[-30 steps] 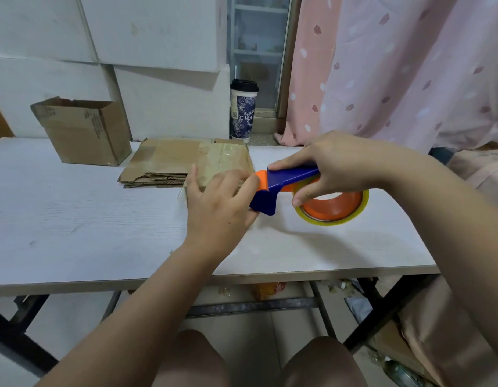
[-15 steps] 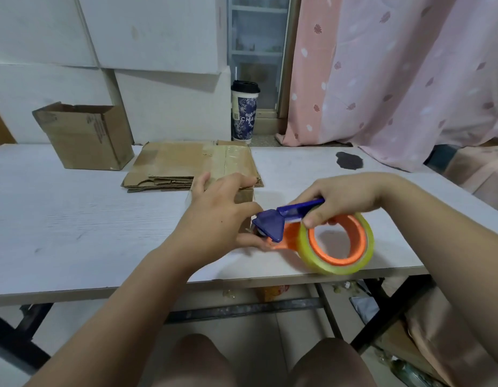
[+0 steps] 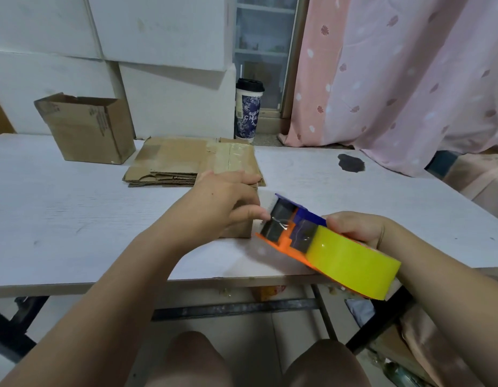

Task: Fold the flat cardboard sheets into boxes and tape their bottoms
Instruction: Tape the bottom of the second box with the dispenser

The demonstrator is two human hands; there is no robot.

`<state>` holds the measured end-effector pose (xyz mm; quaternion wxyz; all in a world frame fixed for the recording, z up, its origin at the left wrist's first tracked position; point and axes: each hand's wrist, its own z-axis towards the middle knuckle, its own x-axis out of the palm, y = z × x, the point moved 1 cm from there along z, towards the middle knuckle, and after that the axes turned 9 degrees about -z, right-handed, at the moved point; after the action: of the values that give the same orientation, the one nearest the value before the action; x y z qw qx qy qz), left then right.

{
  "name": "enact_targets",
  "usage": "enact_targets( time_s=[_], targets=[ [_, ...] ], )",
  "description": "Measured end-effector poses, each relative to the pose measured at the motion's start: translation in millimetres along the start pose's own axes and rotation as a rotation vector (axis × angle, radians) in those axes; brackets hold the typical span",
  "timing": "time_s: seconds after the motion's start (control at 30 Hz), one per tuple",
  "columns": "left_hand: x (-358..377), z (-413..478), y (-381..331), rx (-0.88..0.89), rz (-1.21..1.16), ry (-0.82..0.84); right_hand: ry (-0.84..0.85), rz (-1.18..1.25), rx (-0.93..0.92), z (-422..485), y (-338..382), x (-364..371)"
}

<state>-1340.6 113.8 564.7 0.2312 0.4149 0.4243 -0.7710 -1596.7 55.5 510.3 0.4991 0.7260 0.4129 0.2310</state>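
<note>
A small brown cardboard box (image 3: 238, 231) stands on the white table (image 3: 74, 219) near its front edge, mostly hidden under my left hand (image 3: 222, 202). That hand grips the box from above, with the thumb pressed against its right side beside the dispenser's mouth. My right hand (image 3: 356, 227) holds a blue and orange tape dispenser (image 3: 292, 227) with a yellow-looking tape roll (image 3: 351, 261), its front end close to the box's right side. A stack of flat cardboard sheets (image 3: 180, 160) lies just behind the box.
An open folded box (image 3: 88, 129) stands at the back left of the table. A lidded paper cup (image 3: 248, 110) sits behind the stack. A dark stain (image 3: 351, 162) marks the table at right. Pink curtain (image 3: 395, 79) hangs to the right; my knees are below the table edge.
My right hand has drawn the dispenser toward me and down the box's near right side, turning the roll's outer face up. My left hand stays on the box, its thumb now on the side.
</note>
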Motion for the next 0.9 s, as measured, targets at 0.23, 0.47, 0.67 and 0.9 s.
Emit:
enact_targets(
  time_s=[0.23,0.47,0.67,0.9],
  targets=[
    [6,0,0,-0.058,0.031,-0.005,-0.249,0.138,-0.010,-10,-9,-13],
    [7,-1,-1,-0.042,0.137,0.016,-0.386,0.136,0.162,-2,8,-31],
    [16,-2,2,-0.004,0.099,-0.201,-0.526,-0.063,0.304,13,19,-25],
    [15,1,6,0.043,0.176,-0.276,-0.726,-0.577,0.443,14,32,-16]
  ],
)
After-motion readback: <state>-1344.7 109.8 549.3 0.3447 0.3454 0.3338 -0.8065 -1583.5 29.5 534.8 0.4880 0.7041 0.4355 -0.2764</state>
